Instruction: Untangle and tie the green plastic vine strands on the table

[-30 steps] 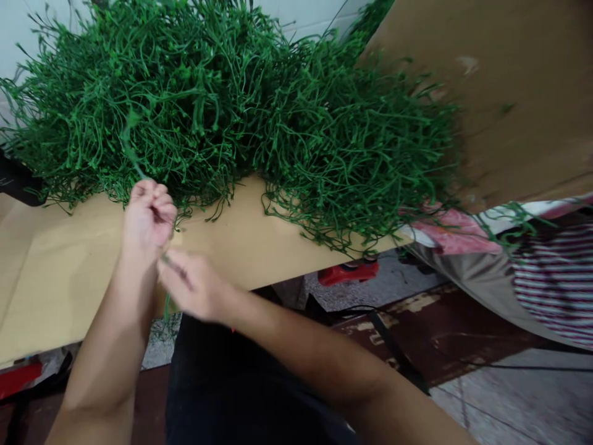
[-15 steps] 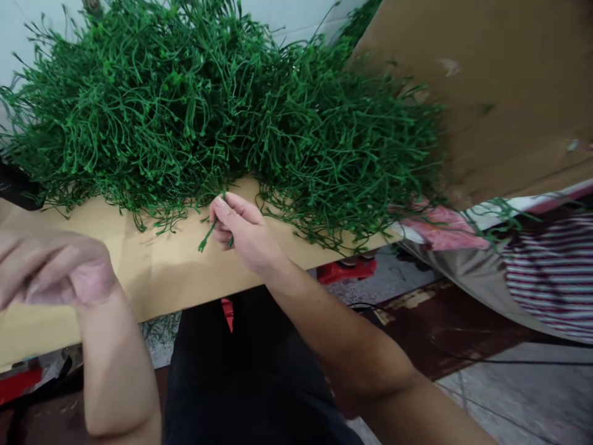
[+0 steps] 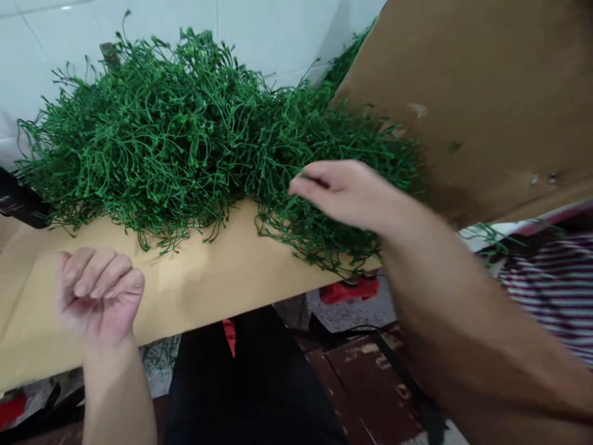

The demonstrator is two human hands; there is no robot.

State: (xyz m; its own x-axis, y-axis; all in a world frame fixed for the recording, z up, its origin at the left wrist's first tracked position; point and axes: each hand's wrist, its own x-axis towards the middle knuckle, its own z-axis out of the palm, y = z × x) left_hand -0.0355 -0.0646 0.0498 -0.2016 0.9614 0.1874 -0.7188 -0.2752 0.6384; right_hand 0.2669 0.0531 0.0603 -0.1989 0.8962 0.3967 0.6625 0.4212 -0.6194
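Note:
A big heap of thin green plastic stems (image 3: 185,136) lies along the back of a cardboard-covered surface (image 3: 199,284). Over the right part of the heap is my right hand (image 3: 345,188), thumb and fingertips pinched together; whatever may be between them is too hidden to name. My left hand (image 3: 104,290) is raised above the cardboard at the left, palm turned up and fingers curled in. No stem shows in it, though the inside of the curl is hidden.
A large brown cardboard sheet (image 3: 486,105) leans at the right. A black object (image 3: 21,201) lies at the left edge. White tiles (image 3: 278,37) rise behind the heap. Striped cloth (image 3: 551,290) is at the right, and a red item (image 3: 349,290) shows below the surface edge.
My right hand has moved right and up from the front of the heap, and the green stem seen in it no longer shows. My left hand has moved right and turned, with fingers curled.

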